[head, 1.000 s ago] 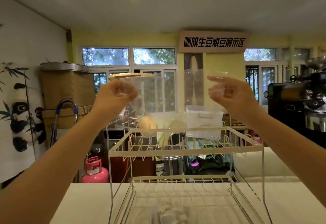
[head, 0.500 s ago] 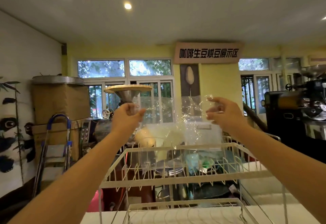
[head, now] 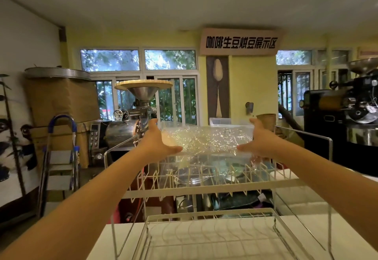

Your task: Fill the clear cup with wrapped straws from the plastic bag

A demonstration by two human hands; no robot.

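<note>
A pale yellow room with tall windows [head: 141, 87] is stretching behind a white counter [head: 337, 237], its wall sign [head: 241, 42] reading 咖啡生豆烘豆展示区. A black roaster [head: 339, 120] is standing at right, a steel grinder [head: 135, 120] at left. A white two-tier wire rack [head: 208, 186] is sitting on the counter. Over its upper tier a crinkled clear plastic bag [head: 204, 139] is lying flat, its long axis running left to right. The left hand [head: 157, 141] and right hand [head: 261, 139] are pressing its two ends with straight, spread fingers, thumbs pointing inward beneath it.
</note>
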